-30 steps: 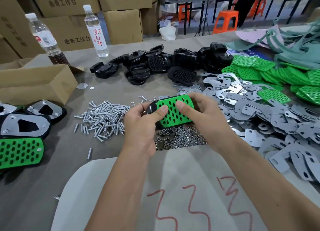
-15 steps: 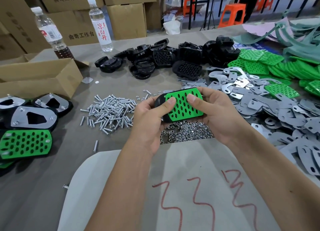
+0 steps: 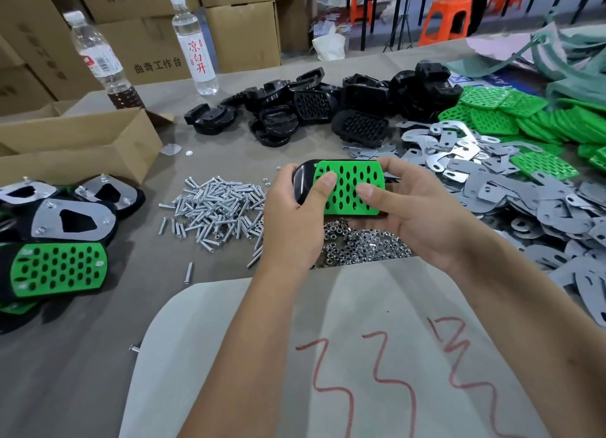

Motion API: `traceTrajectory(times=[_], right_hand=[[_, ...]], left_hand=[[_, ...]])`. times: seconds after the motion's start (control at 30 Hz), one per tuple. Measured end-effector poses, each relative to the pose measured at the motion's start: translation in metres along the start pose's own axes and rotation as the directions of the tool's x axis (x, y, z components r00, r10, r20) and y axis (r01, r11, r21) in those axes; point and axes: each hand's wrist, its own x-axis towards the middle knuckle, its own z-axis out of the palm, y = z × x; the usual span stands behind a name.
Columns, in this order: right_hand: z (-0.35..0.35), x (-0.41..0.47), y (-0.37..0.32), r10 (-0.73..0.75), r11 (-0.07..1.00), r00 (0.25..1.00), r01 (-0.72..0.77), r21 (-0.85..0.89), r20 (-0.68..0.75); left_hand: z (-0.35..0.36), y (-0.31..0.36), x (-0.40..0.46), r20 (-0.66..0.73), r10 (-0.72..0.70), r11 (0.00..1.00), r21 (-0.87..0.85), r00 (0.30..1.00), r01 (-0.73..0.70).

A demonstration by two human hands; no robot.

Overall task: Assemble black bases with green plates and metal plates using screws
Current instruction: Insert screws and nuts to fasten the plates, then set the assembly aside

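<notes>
A green plate (image 3: pixel 349 188) lay seated on a black base (image 3: pixel 303 182), and the pair was held up above the surface (image 3: pixel 98 339), over a heap of small nuts (image 3: pixel 360 244). The left hand (image 3: pixel 292 221) had its grip clamped on the base's left end, thumb pressed onto the plate's perforated face. The right hand (image 3: pixel 423 214) had its grip clamped on the right end, thumb flat on the plate too.

Just left of the hands lay a pile of screws (image 3: pixel 213 208). Further left sat finished assemblies (image 3: pixel 59 241), some showing metal plates, one green face up, beside an open cardboard box (image 3: pixel 75 142). Beyond the hands was a heap of loose black bases (image 3: pixel 328 109). To the right spread loose metal plates (image 3: pixel 524 201) and a stack of green plates (image 3: pixel 511 116). Two bottles (image 3: pixel 193 44) stood at the far edge.
</notes>
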Motion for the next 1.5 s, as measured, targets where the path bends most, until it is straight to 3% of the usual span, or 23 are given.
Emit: traceTrajectory(times=[0.17,0.33,0.57,0.8,0.97,1.23,1.33,1.5], right_hand=[[0.009,-0.004,0.003,-0.048,0.999,0.996,0.049,0.014,-0.071],[0.008,-0.005,-0.002,-0.071,0.997,0.997,0.072,0.028,-0.033],[0.004,0.000,0.002,0.036,0.993,0.999,-0.038,0.111,0.024],[-0.005,0.001,0.005,-0.036,0.999,0.998,0.037,0.004,-0.057],[-0.007,0.001,0.006,-0.066,0.993,0.997,0.062,0.098,0.033],[-0.004,-0.001,0.002,-0.089,0.994,0.993,0.084,0.073,0.081],[-0.001,-0.001,0.000,-0.069,0.997,0.996,0.067,0.038,0.058],[0.004,0.001,0.001,-0.033,0.999,0.994,0.033,0.003,-0.109]], left_hand=[[-0.002,0.001,0.001,0.056,-0.070,0.985,-0.157,0.996,0.078],[-0.003,0.004,-0.001,0.160,-0.151,0.923,-0.331,0.975,0.197],[0.003,0.008,-0.004,-0.054,-0.186,0.947,-0.275,0.981,0.165],[-0.002,0.006,-0.007,0.150,-0.245,0.894,-0.347,0.958,0.283],[-0.007,0.009,-0.004,0.246,-0.204,0.829,-0.471,0.948,0.301],[-0.005,0.006,-0.002,0.317,-0.253,0.739,-0.547,0.914,0.394],[-0.005,0.004,-0.001,0.291,-0.263,0.762,-0.523,0.920,0.383],[-0.002,0.001,-0.003,0.224,-0.231,0.901,-0.318,0.947,0.295]])
